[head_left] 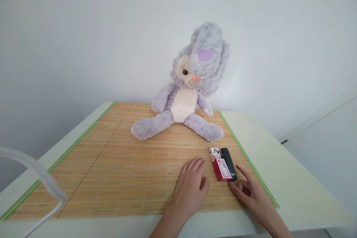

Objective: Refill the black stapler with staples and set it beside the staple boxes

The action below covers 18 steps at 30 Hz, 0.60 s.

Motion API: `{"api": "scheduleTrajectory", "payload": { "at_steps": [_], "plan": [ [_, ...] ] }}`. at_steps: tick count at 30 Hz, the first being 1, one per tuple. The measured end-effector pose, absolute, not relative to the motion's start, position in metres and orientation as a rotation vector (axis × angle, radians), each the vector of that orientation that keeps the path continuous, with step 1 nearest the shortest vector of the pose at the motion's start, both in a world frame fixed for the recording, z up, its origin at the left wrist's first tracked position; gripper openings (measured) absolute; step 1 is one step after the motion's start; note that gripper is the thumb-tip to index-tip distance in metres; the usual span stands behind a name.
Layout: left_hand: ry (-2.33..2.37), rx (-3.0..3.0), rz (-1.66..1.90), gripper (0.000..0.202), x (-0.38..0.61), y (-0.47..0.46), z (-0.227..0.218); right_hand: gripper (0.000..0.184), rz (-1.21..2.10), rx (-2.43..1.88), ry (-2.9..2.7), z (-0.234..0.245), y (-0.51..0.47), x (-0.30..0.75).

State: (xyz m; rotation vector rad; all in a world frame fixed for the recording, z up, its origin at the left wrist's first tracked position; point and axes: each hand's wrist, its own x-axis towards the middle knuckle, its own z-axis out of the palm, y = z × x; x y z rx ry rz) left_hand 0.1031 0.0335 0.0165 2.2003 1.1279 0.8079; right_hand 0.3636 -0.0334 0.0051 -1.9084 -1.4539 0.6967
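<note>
My left hand (191, 186) lies flat and open on the bamboo mat (111, 163), fingers stretched forward, just left of a small red-and-white box (220, 164). A black stapler (229, 163) lies against the box's right side. My right hand (249, 192) rests on the mat just below the stapler, fingers spread, fingertips at the near ends of the box and the stapler, holding nothing. A grey plush rabbit (189, 96) sits upright at the far edge of the mat, legs splayed toward me.
The mat with green edging covers a pale table (290, 178) set against a white wall. A white curved tube or cable (36, 178) crosses the lower left corner. A white cabinet edge (329, 126) stands to the right.
</note>
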Motion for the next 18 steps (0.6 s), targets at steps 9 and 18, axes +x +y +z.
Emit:
{"api": "scheduleTrajectory", "payload": {
  "at_steps": [9, 18],
  "plan": [
    [1.713, 2.265, 0.727, 0.073, -0.003, 0.027, -0.006, 0.044, 0.534, -1.888, -1.354, 0.009, -0.074, 0.302],
    [1.926, 2.301, 0.659, 0.076, -0.009, 0.047, -0.003, 0.073, 0.291, -1.761, -1.946, 0.015, 0.007, 0.186]
  ]
}}
